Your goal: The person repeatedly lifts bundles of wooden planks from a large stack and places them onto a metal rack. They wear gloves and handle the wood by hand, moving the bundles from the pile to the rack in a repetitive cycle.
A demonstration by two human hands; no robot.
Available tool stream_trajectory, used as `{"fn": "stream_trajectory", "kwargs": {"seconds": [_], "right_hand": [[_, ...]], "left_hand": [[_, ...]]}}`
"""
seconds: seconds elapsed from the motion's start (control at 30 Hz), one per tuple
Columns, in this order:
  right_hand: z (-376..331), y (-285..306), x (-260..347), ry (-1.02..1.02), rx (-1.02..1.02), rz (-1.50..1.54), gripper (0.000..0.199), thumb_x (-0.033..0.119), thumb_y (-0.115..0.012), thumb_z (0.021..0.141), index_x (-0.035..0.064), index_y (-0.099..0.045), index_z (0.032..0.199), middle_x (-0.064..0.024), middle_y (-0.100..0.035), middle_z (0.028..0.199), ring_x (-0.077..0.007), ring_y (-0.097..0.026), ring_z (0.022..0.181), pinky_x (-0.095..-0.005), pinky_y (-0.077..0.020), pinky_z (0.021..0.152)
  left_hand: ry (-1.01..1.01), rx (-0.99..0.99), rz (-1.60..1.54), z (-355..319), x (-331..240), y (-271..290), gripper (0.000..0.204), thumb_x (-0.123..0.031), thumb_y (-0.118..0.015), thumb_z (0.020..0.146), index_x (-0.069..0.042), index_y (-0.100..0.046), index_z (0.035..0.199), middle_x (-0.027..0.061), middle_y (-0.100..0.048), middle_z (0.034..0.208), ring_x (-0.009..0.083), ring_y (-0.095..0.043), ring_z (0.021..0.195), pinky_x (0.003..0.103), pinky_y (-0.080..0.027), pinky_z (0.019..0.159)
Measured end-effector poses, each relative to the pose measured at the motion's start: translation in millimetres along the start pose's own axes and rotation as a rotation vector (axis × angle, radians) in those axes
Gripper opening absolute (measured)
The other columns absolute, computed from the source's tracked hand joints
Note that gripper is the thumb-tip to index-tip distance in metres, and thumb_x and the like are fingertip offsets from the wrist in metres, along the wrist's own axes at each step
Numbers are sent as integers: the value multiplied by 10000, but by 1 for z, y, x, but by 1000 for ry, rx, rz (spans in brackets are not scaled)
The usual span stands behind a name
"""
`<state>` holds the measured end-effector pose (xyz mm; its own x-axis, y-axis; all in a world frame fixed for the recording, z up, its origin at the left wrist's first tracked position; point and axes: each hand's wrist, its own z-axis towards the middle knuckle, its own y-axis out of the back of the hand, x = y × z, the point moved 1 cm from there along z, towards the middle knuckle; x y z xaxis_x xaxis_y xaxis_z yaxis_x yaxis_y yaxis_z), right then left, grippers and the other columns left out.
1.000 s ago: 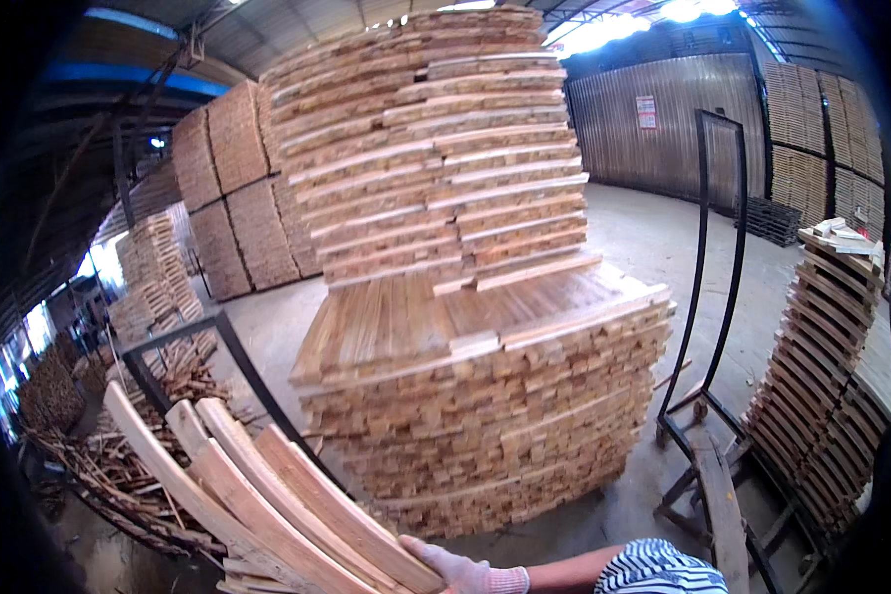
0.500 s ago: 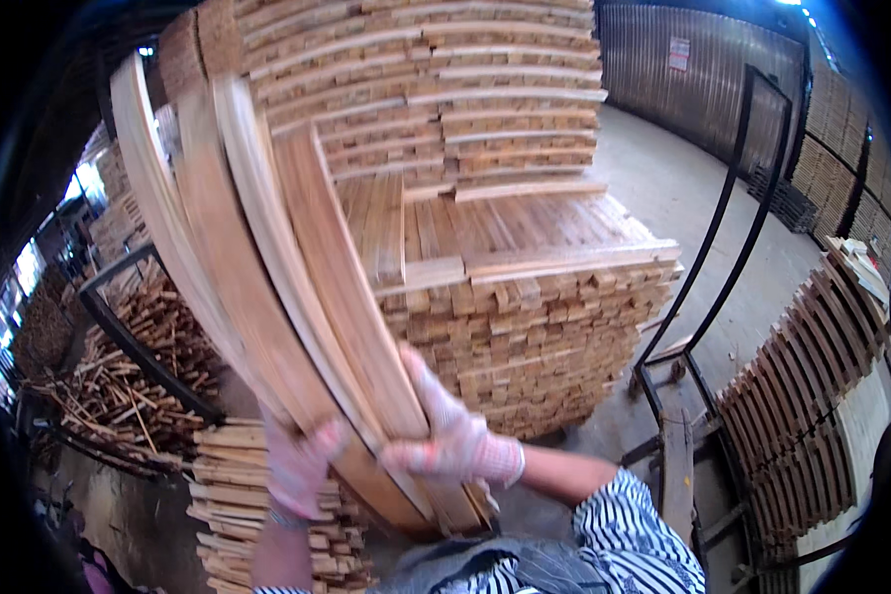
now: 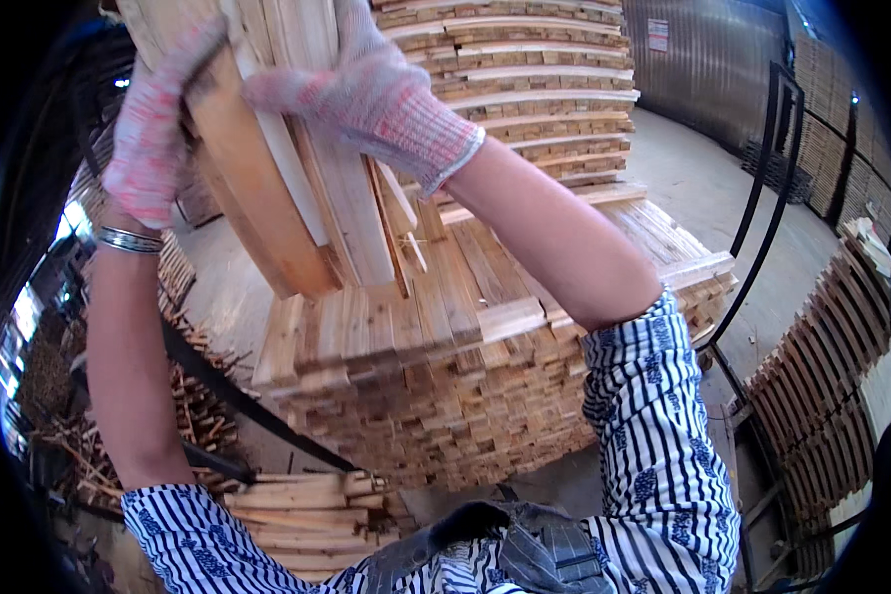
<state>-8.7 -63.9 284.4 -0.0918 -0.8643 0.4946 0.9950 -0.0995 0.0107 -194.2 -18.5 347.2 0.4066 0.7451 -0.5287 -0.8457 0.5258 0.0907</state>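
Note:
Both my hands, in pale knit gloves flecked with pink, are raised high at the upper left and grip a bundle of long wooden boards (image 3: pixel 262 188). My left hand (image 3: pixel 163 124) is closed round the bundle's left side. From the right, my right hand (image 3: pixel 366 104) wraps the other side, thumb across the front. The boards' lower ends hang over the near left part of a big board stack (image 3: pixel 406 396); whether they touch it I cannot tell. The upper ends run out of the picture.
Behind rises a taller wood stack (image 3: pixel 525 79). A black metal frame (image 3: pixel 767 178) stands at the right, near a row of stacked dark slats (image 3: pixel 822 386). Scrap sticks (image 3: pixel 188 396) lie in a heap at the left. Below is a lower pile of boards (image 3: pixel 302 515).
The bundle has gone up and away from my body, with both hands still on it. My arms are now stretched out. The view has shifted, showing more of the near stack's top.

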Motion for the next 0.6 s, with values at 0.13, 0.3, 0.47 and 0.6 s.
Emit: {"fn": "stream_trajectory", "kwargs": {"seconds": [0.13, 0.3, 0.47, 0.6], "right_hand": [[5, 13, -70, -52, 58, 115, 1256, 252, -869, 757, -79, 66, 1528, -168, -604, 1294, -200, -588, 1185, -333, -441, 1065], [-40, 2, -173, -40, 82, 10, 1242, 207, -867, 778, -46, 74, 1548, -168, -514, 1420, -212, -515, 1283, -351, -369, 1133], [-61, 21, -172, -55, -39, 25, 1214, 223, -862, 785, -9, 35, 1569, -174, -465, 1459, -228, -494, 1301, -359, -374, 1124], [-61, 47, -150, -29, -31, 20, 1134, 246, -818, 841, -24, 14, 1564, -157, -491, 1431, -206, -505, 1276, -332, -396, 1099]], "left_hand": [[193, 14, 147, -13, 97, 30, 712, -207, -818, 837, -42, -435, 1413, 84, -620, 1255, 194, -616, 1130, 341, -512, 991], [67, 27, 63, -50, 151, 37, 1185, -174, -873, 770, -64, -6, 1571, 156, -427, 1473, 259, -506, 1297, 416, -451, 1093], [-47, 93, 181, -69, 203, 8, 1217, -164, -873, 762, -65, 29, 1572, 155, -408, 1475, 264, -488, 1309, 400, -462, 1080], [137, 40, -89, -57, 177, -21, 1089, -105, -817, 814, -57, -34, 1570, 146, -465, 1427, 239, -518, 1278, 373, -476, 1063]]}}
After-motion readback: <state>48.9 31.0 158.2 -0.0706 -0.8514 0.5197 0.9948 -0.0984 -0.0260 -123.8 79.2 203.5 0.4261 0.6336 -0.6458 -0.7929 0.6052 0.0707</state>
